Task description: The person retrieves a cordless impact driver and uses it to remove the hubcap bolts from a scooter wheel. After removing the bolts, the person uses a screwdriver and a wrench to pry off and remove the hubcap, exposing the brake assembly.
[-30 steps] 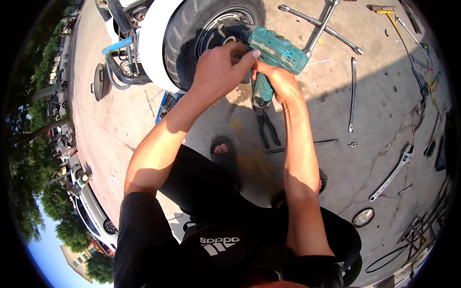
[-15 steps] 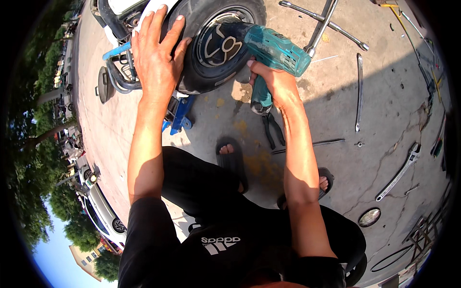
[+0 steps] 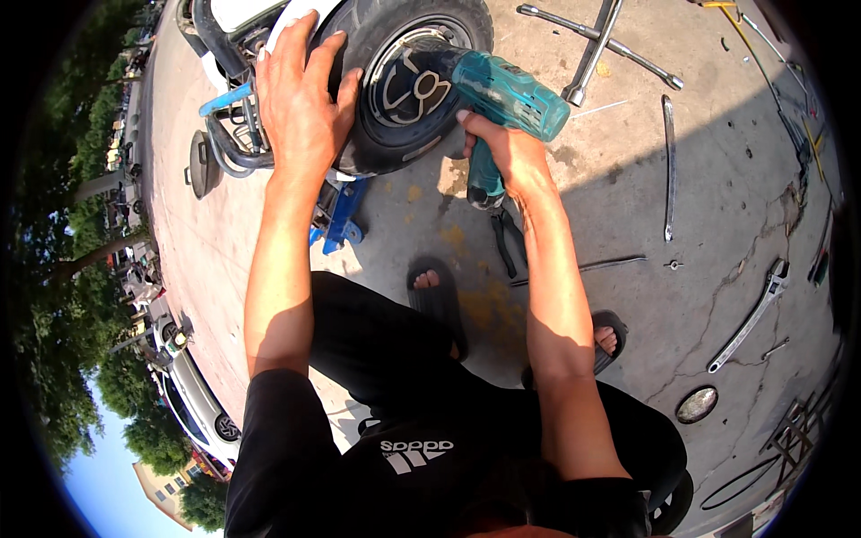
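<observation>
A teal cordless impact wrench (image 3: 516, 97) is gripped by its handle in my right hand (image 3: 516, 152), with the fingers wrapped round it. Its dark nose points left at the rim (image 3: 414, 82) of a small wheel, near the upper edge of the hub; whether the tip sits on a nut is hidden. My left hand (image 3: 305, 108) lies with fingers spread over the white fender (image 3: 291, 31) and the left side of the black tyre (image 3: 381, 154). It holds nothing. Under the vehicle, beside the tyre, stands a blue jack (image 3: 343, 215).
A cross wrench (image 3: 599, 47), a tyre lever (image 3: 669, 170), dark-handled pliers (image 3: 507, 242), a thin bar (image 3: 587, 266) and an adjustable wrench (image 3: 752, 314) lie on the concrete. An oval metal dish (image 3: 697, 404) rests at lower right. Metal frame tubes (image 3: 235, 134) stick out left of the wheel.
The view has shifted slightly. Both hands keep nearly the same places against the wheel, and the impact wrench stays in my right hand.
</observation>
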`<action>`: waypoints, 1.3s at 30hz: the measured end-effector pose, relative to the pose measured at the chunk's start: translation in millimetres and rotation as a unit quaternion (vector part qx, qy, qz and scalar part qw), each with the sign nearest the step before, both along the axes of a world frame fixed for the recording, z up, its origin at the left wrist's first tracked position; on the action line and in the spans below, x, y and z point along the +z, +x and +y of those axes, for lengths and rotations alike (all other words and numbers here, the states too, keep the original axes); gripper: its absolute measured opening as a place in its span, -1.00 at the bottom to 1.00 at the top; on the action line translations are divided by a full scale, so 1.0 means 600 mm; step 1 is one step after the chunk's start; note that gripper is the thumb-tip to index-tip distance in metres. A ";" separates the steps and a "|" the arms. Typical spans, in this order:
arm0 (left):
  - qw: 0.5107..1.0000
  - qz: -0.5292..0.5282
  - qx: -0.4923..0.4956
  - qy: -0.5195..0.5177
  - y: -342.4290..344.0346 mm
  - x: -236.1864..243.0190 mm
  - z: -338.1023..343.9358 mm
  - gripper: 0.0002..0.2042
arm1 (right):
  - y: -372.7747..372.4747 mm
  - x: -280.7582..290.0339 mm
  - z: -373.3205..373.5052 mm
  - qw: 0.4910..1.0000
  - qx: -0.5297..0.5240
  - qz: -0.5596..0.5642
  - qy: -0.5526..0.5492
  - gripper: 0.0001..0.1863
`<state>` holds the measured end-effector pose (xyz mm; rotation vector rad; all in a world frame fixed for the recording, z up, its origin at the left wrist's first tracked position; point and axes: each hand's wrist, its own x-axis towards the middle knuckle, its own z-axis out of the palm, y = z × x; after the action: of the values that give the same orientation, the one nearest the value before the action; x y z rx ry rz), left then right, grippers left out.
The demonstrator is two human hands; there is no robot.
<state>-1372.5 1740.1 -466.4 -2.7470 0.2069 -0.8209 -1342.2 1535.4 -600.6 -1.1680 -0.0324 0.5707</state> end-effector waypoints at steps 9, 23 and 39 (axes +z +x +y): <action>1.000 0.010 0.003 0.002 0.002 0.008 -0.008 -0.56 | 0.000 0.006 -0.004 1.000 0.002 0.030 0.009 -0.86; 0.997 0.043 -0.026 0.056 0.034 -0.007 -0.041 -0.68 | 0.000 0.005 -0.008 0.997 -0.004 0.058 0.050 -0.86; 0.980 0.133 0.053 0.137 0.086 -0.051 -0.065 -0.82 | 0.001 -0.010 -0.016 0.987 -0.004 0.087 0.136 -0.84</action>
<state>-1320.9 1701.0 -497.0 -2.5703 0.2065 -0.3639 -1341.5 1525.5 -606.9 -0.8497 0.0438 0.6381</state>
